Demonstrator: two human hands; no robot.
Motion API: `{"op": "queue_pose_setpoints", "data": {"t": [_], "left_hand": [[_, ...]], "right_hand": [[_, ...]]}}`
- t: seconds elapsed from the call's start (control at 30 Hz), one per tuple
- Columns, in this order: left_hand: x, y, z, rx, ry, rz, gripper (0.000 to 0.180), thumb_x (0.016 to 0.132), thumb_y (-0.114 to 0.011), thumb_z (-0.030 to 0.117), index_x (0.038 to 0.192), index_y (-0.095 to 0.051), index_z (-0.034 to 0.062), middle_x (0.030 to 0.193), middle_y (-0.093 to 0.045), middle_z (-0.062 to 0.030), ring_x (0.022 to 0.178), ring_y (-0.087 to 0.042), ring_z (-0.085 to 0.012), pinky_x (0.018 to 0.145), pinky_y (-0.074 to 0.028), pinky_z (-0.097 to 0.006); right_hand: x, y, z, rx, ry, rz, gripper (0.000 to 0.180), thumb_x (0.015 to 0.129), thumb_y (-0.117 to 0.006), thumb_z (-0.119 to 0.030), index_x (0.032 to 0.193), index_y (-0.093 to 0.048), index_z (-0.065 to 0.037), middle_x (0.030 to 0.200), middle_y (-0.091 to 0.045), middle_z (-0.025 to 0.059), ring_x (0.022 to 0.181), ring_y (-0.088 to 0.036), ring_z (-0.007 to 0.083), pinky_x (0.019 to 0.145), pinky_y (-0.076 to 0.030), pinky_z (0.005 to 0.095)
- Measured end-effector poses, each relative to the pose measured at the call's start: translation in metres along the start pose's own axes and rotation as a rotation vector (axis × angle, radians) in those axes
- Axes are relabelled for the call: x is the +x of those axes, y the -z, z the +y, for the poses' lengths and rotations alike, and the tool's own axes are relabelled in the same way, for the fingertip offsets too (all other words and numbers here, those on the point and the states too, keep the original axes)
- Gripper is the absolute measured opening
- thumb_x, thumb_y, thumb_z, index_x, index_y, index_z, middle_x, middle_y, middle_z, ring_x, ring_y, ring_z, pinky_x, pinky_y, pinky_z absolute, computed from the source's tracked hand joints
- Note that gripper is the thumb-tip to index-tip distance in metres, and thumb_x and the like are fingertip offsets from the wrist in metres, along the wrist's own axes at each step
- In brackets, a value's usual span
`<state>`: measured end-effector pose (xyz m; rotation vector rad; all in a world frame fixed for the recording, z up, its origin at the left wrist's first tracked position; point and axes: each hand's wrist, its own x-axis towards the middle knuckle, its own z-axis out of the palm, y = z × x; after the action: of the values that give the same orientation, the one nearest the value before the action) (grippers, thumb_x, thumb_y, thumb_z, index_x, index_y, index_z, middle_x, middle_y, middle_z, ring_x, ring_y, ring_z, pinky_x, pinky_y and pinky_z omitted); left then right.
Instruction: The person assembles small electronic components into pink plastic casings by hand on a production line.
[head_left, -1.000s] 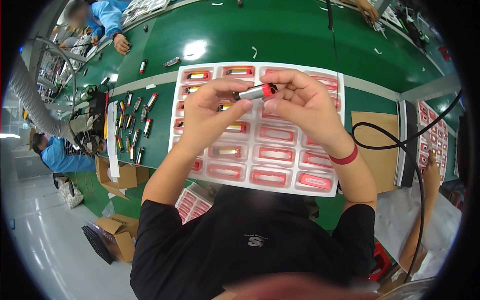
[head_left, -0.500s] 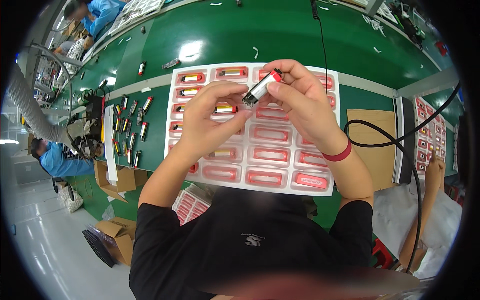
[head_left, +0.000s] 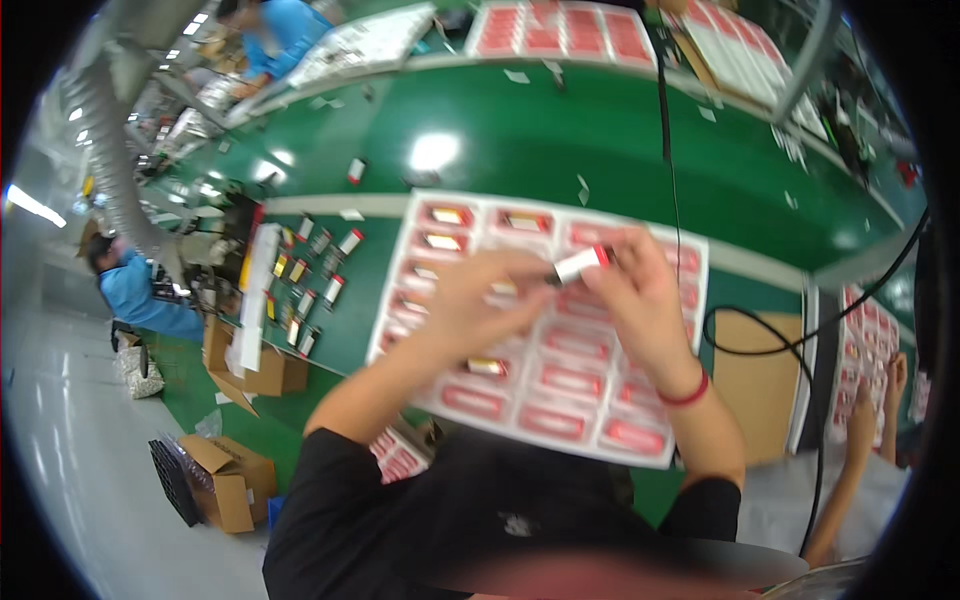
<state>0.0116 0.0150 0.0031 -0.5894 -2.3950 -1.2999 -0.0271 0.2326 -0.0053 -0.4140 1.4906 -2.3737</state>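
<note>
My right hand (head_left: 640, 285) is closed on a small silver cylindrical battery (head_left: 580, 265) with a red cap, pinching it at the capped end. The battery is held above the tray, tilted slightly, its dark end toward my left hand (head_left: 485, 305). The left thumb and fingers curve around that dark end, but blur hides whether they touch it. Below both hands lies a white tray (head_left: 515, 400) with rows of red-rimmed compartments. Similar batteries sit in several compartments along its left side; my hands cover part of the middle.
Several loose batteries (head_left: 333, 290) lie on the green table left of the tray. To the right are a brown cardboard sheet (head_left: 757, 375) and a looping black cable (head_left: 790, 345). A co-worker's arm (head_left: 845, 470) reaches toward another tray at far right. Open cardboard boxes (head_left: 235, 490) stand at lower left.
My view has shifted, so the tray appears lower and tilted. The battery in my right hand has turned closer to level. My left fingertips have come nearer its dark end.
</note>
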Motion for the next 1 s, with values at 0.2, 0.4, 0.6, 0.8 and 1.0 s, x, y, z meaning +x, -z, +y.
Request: {"op": "queue_pose_setpoints", "data": {"t": [0.2, 0.4, 0.6, 0.8, 1.0], "left_hand": [[0.005, -0.004, 0.002, 0.095, -0.247, 0.145, 0.029, 0.074, -0.079, 0.001, 0.101, -0.071, 0.0009, 0.094, -0.074, -0.0115, 0.079, -0.073, -0.0229, 0.068, -0.058, -0.032], [-0.003, -0.005, 0.012, 0.097, -0.301, 0.171, 0.03, 0.069, -0.075, -0.002, 0.099, -0.071, -0.0009, 0.095, -0.075, -0.015, 0.083, -0.075, -0.027, 0.07, -0.06, -0.034], [-0.009, -0.009, -0.003, 0.093, -0.197, 0.124, 0.026, 0.071, -0.073, -0.004, 0.095, -0.067, 0.001, 0.094, -0.071, -0.0113, 0.086, -0.07, -0.0239, 0.073, -0.058, -0.035], [-0.02, 0.059, 0.027, 0.088, 0.084, -0.406, 0.014, 0.078, -0.071, 0.0, 0.091, -0.067, 0.001, 0.092, -0.067, -0.0081, 0.081, -0.064, -0.0216, 0.075, -0.053, -0.035], [-0.072, 0.048, 0.01, 0.29, 0.047, -0.884, 0.021, 0.076, -0.074, 0.016, 0.094, -0.071, 0.0066, 0.091, -0.066, -0.0089, 0.083, -0.069, -0.0303, 0.069, -0.056, -0.042]], "right_hand": [[-0.006, -0.006, -0.004, 0.021, 0.021, -0.031, 0.029, 0.096, -0.064, 0.003, 0.119, -0.048, -0.003, 0.111, -0.062, 0.0088, 0.099, -0.068, 0.0154, 0.086, -0.057, 0.0281], [-0.021, -0.01, -0.011, 0.054, -0.022, -0.04, 0.028, 0.094, -0.065, 0.006, 0.114, -0.048, -0.004, 0.111, -0.062, 0.0086, 0.102, -0.067, 0.0159, 0.088, -0.056, 0.0278], [-0.024, -0.005, 0.012, -0.151, 0.122, -0.088, 0.029, 0.093, -0.066, 0.006, 0.117, -0.05, -0.002, 0.116, -0.063, 0.0067, 0.102, -0.066, 0.0116, 0.087, -0.056, 0.0263], [-0.001, 0.022, -0.021, -0.269, 0.153, -0.003, 0.027, 0.097, -0.061, 0.001, 0.124, -0.061, 0.003, 0.102, -0.071, 0.0109, 0.093, -0.07, 0.017, 0.092, -0.056, 0.0315], [0.018, 0.033, -0.018, 0.024, 0.091, -0.112, 0.026, 0.101, -0.056, -0.004, 0.125, -0.06, 0.006, 0.106, -0.072, 0.0164, 0.101, -0.072, 0.0219, 0.092, -0.057, 0.0332]]}}
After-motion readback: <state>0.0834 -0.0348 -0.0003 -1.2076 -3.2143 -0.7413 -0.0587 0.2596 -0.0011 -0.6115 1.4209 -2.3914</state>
